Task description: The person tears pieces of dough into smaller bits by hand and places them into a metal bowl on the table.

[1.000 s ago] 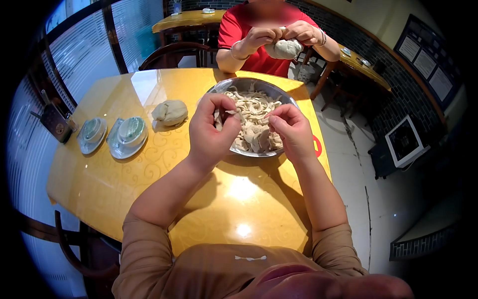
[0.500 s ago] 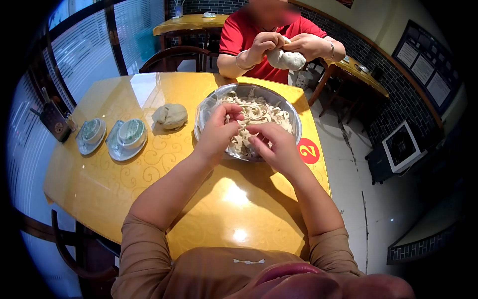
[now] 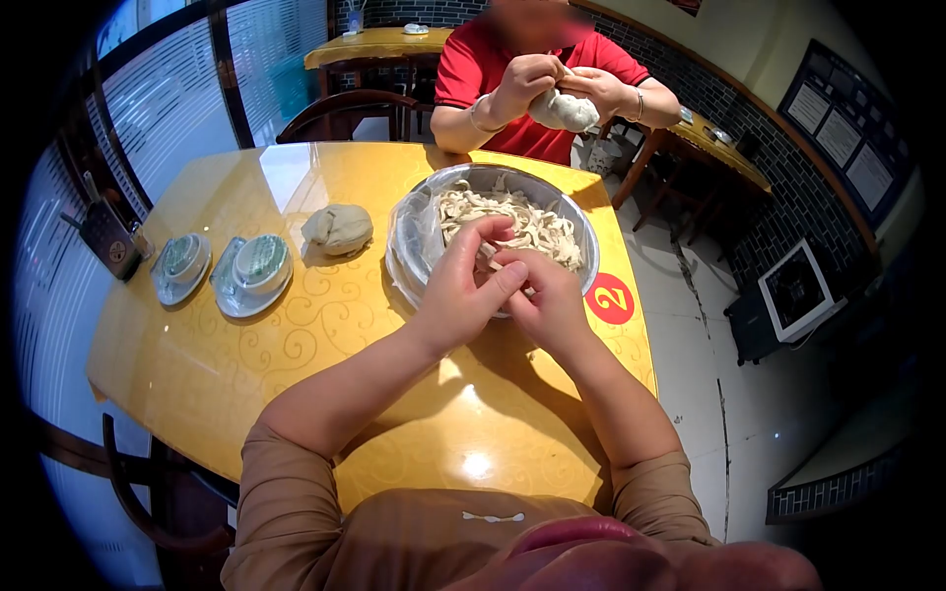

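Observation:
A metal bowl (image 3: 588, 222) with a clear plastic liner holds a heap of pale, dough-like strips (image 3: 507, 212). Over the bowl's near rim, my left hand (image 3: 463, 286) and my right hand (image 3: 547, 295) meet with their fingers curled and pressed together. Between the fingertips a small pale piece (image 3: 487, 260) partly shows, and both hands appear to pinch it. My fingers cover most of this piece and the near part of the heap. Left of the bowl rests a greyish dough-like lump (image 3: 337, 230) on the yellow table (image 3: 296, 345).
Across the table, a person in a red shirt (image 3: 463, 69) holds a pale knotted lump (image 3: 564, 111) in both hands. Wrapped bowls on saucers (image 3: 258, 266) (image 3: 181, 261) and a dark utensil holder (image 3: 108, 241) stand at left. A red number sticker (image 3: 610, 298) marks the right edge.
My hands have come together and moved back toward the bowl's near rim from above the heap, where they were apart. The other person's hands and lump have shifted slightly.

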A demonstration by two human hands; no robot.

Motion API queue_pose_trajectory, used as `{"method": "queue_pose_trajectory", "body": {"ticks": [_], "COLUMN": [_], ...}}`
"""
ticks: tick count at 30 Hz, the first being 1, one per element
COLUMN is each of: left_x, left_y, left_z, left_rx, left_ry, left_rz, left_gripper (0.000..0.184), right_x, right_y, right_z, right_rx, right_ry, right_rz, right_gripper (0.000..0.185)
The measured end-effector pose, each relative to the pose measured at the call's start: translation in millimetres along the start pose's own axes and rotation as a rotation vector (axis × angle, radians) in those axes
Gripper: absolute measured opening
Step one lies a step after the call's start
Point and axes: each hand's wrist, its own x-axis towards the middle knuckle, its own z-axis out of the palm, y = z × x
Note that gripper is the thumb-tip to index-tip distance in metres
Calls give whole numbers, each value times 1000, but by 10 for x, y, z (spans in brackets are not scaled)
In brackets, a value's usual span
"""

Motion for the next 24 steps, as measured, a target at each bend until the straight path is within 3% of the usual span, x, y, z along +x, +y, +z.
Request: {"method": "queue_pose_trajectory", "body": {"ticks": [5,10,14,24], "left_x": [43,64,73,96], "left_y": [-109,-134,-99,-36], "left_z": [-70,-75,-77,-114], "left_rx": [-58,-119,-179,-273], "left_ry": [21,47,80,16], "left_rz": [-45,-98,-205,-230], "left_gripper": [54,45,36,28], "right_x": [53,66,74,93], "right_y": [47,48,33,-5], "right_z": [-85,-108,-109,-161], "right_rx": [164,253,199,356], "right_ry": [24,62,34,-13], "right_rz": [167,245,225,285], "right_gripper": [21,20,18,14]}}
